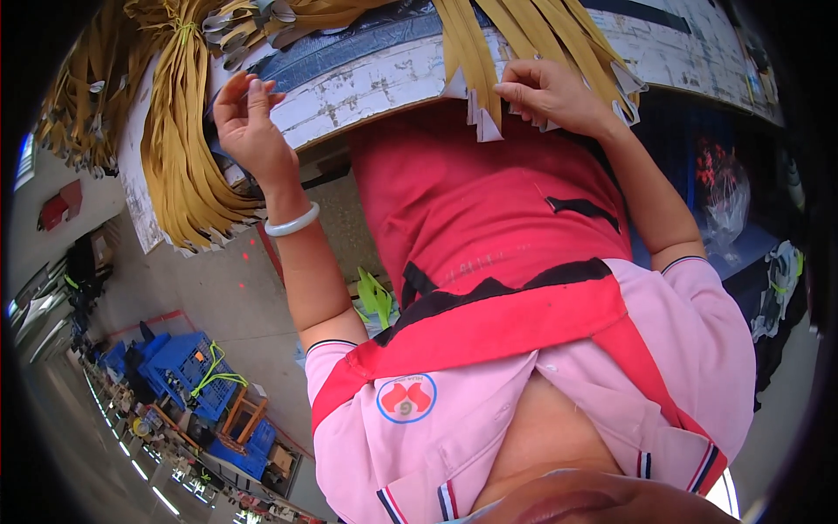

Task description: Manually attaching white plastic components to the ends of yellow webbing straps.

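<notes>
Our left hand (pixel 253 127) hovers, fingers loosely curled and parted, seemingly empty. Our right hand (pixel 556 94) curls beside tan zipper tapes (pixel 471 54) overhanging the white worktable (pixel 375 100); we cannot tell whether it pinches any. Our red apron (pixel 493 196) could snag them, dragging some off.

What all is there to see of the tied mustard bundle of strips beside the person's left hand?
The tied bundle of long mustard strips, seemingly cloth, is cinched near its top by a thin yellowish tie. It lies on a worn white table, fanning and curving rightward toward pale, uneven ends near the edge. The left hand is close; contact is unclear.
</notes>
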`<control>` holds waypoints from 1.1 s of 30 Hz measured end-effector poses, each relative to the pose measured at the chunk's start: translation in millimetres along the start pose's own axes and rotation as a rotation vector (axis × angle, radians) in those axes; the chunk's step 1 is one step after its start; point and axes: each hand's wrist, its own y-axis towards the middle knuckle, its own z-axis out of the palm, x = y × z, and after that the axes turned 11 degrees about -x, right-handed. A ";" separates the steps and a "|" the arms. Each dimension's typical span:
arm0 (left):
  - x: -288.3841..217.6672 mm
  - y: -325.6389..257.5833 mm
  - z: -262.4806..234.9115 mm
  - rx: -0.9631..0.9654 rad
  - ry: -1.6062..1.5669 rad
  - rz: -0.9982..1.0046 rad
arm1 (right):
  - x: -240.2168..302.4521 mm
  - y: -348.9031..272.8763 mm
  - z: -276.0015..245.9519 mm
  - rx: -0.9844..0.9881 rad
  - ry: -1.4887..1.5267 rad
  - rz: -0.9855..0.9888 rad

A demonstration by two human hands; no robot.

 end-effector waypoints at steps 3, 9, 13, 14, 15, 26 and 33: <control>6.5 -65.7 32.5 0.602 0.355 0.302 | -0.6 -13.1 7.0 0.117 -0.162 0.055; 31.7 -136.2 66.6 0.996 0.853 1.002 | -3.1 -10.7 -1.9 -0.015 -0.097 -0.039; 33.7 -117.9 76.5 1.205 0.950 1.053 | -1.6 -12.1 -0.6 -0.034 -0.099 -0.093; 32.8 -113.5 76.7 1.244 0.877 1.021 | -1.8 -13.1 0.9 -0.036 -0.096 -0.095; 31.5 -109.5 75.9 1.282 0.804 0.988 | -2.2 -14.1 2.9 -0.038 -0.082 -0.102; -9.1 -100.5 62.3 0.777 0.073 0.117 | 24.2 -10.8 22.7 0.040 0.336 -0.530; -11.4 -91.9 55.3 0.777 -0.058 -0.035 | 32.9 -3.9 22.2 0.009 0.027 -0.748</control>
